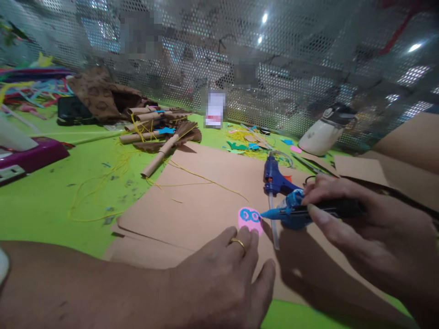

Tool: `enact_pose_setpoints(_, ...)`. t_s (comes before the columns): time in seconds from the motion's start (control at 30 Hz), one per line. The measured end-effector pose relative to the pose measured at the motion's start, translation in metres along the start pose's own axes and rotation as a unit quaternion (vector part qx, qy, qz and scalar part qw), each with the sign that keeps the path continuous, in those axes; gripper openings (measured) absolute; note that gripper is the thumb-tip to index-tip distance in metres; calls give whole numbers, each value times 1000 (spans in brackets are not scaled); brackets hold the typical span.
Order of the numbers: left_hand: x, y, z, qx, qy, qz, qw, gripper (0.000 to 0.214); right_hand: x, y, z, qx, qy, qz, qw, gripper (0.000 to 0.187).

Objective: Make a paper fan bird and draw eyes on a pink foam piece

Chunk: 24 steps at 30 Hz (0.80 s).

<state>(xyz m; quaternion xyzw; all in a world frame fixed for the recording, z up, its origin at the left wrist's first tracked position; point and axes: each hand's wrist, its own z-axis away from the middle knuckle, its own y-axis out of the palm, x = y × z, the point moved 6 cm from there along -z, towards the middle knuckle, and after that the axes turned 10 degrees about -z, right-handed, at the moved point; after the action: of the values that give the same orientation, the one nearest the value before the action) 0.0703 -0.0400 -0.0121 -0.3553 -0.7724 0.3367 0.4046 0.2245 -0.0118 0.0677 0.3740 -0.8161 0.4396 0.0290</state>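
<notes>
A small pink paper cutout (254, 226) with two blue rings like eyes lies on a sheet of brown cardboard (206, 183). The fingertips of my left hand (236, 256) rest on its lower edge, fingers stretched out and thumb apart. My right hand (363, 228) is closed around a blue marker (329, 210) with a black barrel. Its blue tip touches or nearly touches the cutout's right side, by the right ring. Just behind the marker is a shiny blue object (294, 198), partly hidden. A blue glue gun (272, 176) with a clear glue stick lies beside it.
Brown paper rolls (159, 153) with fringed ends and yellow string lie at back left. Paper scraps (247, 139) lie behind the cardboard. A white bottle (325, 130) leans at back right. A purple power strip (34, 157) stands left, before a mesh screen (192, 59).
</notes>
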Motion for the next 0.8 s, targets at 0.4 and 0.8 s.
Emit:
enact_pose_setpoints(0.4, 0, -2, -1, 24, 16, 11, 1000, 36, 2, 6, 0, 22, 7, -45, 999, 5)
enact_pose_setpoints(0.8, 1, -4, -1, 7, 14, 13, 1000, 36, 0, 8, -4, 30, -3, -16, 999, 4)
